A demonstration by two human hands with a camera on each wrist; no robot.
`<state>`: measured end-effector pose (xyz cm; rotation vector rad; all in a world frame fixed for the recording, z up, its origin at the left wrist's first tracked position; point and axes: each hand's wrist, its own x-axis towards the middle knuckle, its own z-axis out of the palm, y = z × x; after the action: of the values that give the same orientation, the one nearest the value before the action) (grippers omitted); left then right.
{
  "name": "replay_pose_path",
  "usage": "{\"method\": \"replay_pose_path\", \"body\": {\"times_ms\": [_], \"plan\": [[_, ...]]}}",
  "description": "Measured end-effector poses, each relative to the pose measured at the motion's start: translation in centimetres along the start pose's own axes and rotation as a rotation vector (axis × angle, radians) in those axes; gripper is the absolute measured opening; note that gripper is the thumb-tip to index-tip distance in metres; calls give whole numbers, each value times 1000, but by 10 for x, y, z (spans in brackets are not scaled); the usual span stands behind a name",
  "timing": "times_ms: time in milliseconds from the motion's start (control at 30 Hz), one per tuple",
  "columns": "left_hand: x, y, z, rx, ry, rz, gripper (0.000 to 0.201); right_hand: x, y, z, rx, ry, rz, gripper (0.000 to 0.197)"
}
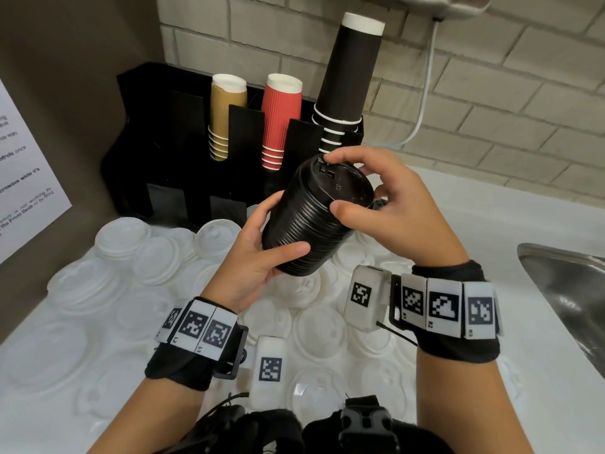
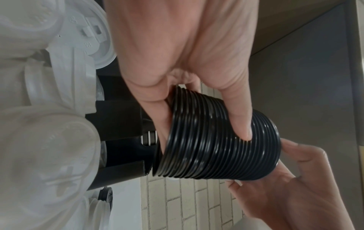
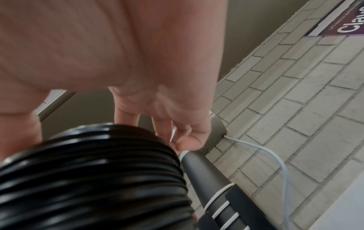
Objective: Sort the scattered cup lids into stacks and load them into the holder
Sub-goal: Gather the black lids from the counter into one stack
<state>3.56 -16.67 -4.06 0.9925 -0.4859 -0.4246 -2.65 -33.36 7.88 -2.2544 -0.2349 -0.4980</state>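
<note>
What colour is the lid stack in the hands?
Black lid stack, clearest in the head view.

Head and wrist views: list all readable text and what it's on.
"Clau", cut off by the frame edge: purple sign on the brick wall.
"the Front Desk", "not working": paper notice at left; the rest is blurred.
"L1", "L2", "R2": wrist marker bands.
Black lid stack: embossing unreadable.

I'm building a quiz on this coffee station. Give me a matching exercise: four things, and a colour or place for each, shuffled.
Things:
1. stack of lids
2. tallest cup stack
3. loose lids
4. sink

Descriptions:
A. white, on the counter
B. steel, far right
C. black, held in both hands
D. black, in the holder's right slot

Pairs: 1-C, 2-D, 3-A, 4-B
</note>
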Motion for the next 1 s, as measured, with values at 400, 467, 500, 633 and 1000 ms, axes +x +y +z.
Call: {"method": "replay_pose_path", "body": {"times_ms": [400, 467, 500, 633, 1000], "plan": [[0, -4, -6, -51, 73, -12, 71, 20, 35, -26, 334, 216, 150, 31], [0, -2, -9, -76, 102, -5, 71, 40, 67, -36, 422, 379, 343, 24], [0, -1, -10, -81, 108, 2, 71, 49, 85, -40, 400, 410, 453, 24], [4, 2, -16, -82, 115, 33, 70, 77, 163, -40, -25, 28, 793, 23], [12, 9, -28, -45, 158, 59, 82, 104, 248, -7, -768, -487, 875, 56]]}}
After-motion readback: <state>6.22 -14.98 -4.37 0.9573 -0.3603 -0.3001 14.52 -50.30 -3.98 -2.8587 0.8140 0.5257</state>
